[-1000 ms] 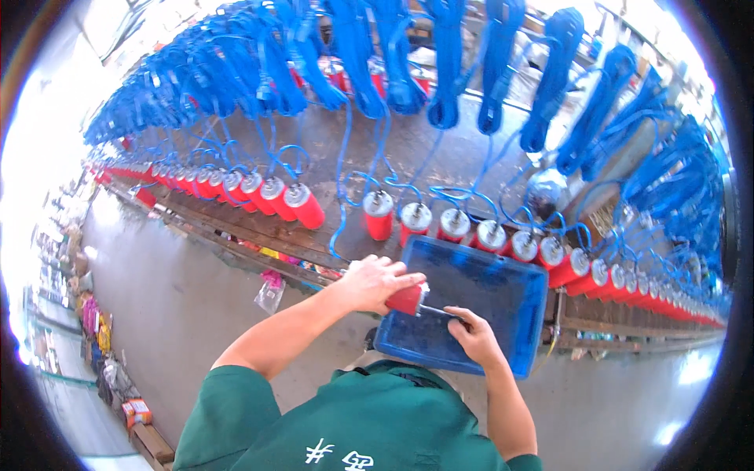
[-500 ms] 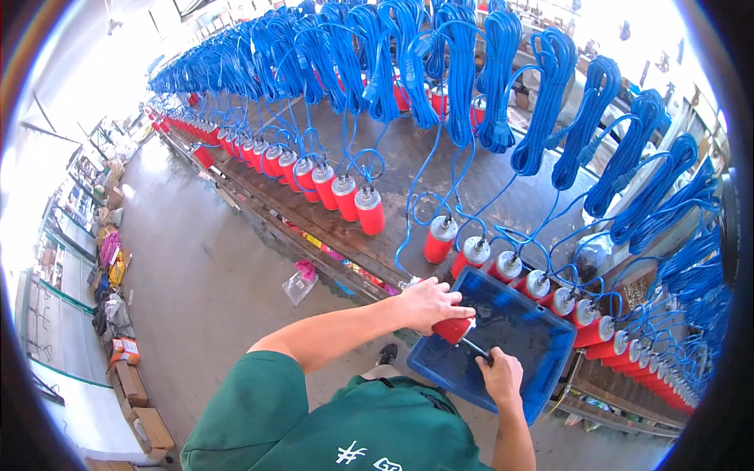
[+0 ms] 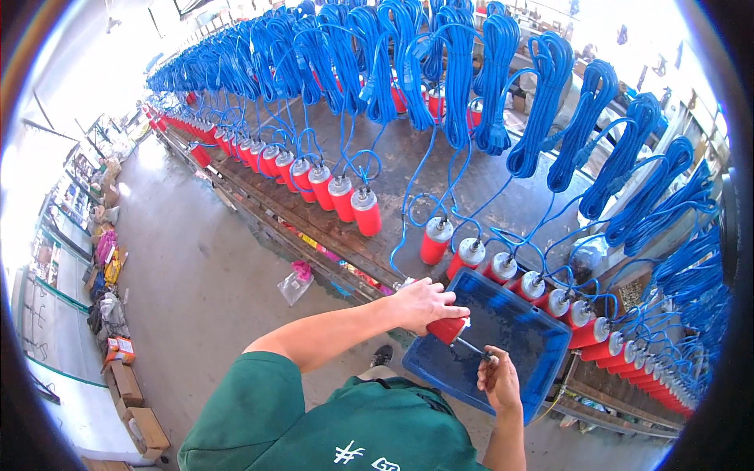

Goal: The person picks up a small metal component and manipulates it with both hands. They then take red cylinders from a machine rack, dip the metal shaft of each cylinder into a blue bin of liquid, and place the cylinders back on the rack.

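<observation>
My left hand (image 3: 426,304) is wrapped over a red cylinder with metal ends (image 3: 446,330), held tilted above the near left rim of a blue plastic bin (image 3: 562,355). A blue cord runs from its far end. In my right hand (image 3: 501,385) is a screwdriver (image 3: 473,348), its thin metal shaft touching or reaching the cylinder's near end. The fingers pinch the dark handle, which they partly hide. Just what the tip meets is too small to make out.
Rows of red cylinders (image 3: 367,213) with grey tops stand along the bench (image 3: 397,166), left and right of the bin. Coiled blue cables (image 3: 544,106) hang above, their cords looping down. A plastic bag (image 3: 296,287) lies on the floor; cardboard boxes (image 3: 146,428) are at left.
My right hand has turned and its fingers have loosened and shifted on the screwdriver handle. My left hand and the cylinder have barely moved; the whole view has shifted slightly.
</observation>
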The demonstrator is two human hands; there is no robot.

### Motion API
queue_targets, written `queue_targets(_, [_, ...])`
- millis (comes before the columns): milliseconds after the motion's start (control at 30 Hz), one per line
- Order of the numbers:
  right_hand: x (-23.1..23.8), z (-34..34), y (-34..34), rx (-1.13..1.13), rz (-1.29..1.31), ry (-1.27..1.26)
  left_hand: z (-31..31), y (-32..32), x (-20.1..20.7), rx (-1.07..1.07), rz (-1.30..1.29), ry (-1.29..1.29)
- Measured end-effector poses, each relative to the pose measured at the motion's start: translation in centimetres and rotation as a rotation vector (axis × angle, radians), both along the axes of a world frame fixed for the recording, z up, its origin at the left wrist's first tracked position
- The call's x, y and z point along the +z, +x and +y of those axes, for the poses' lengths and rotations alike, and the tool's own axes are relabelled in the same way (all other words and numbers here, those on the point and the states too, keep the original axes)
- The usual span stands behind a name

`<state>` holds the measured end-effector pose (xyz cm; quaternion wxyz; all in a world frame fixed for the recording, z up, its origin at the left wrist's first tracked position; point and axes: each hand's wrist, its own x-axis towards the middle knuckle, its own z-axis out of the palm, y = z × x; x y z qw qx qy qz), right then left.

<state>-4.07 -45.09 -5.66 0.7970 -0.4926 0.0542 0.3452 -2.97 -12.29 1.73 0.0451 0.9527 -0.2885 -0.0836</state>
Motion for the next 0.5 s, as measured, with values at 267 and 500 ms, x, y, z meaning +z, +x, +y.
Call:
queue_targets(267, [1.8,0.3,1.1,0.249,-0.312,-0.376,0.1,-0.1,-0.3,-0.011,-0.056,0.001])
queue_targets(500, [1.3,1.8,1.8,0.474,-1.184,-1.124,-0.1,0.1,-0.4,-0.025,-0.032,-0.007])
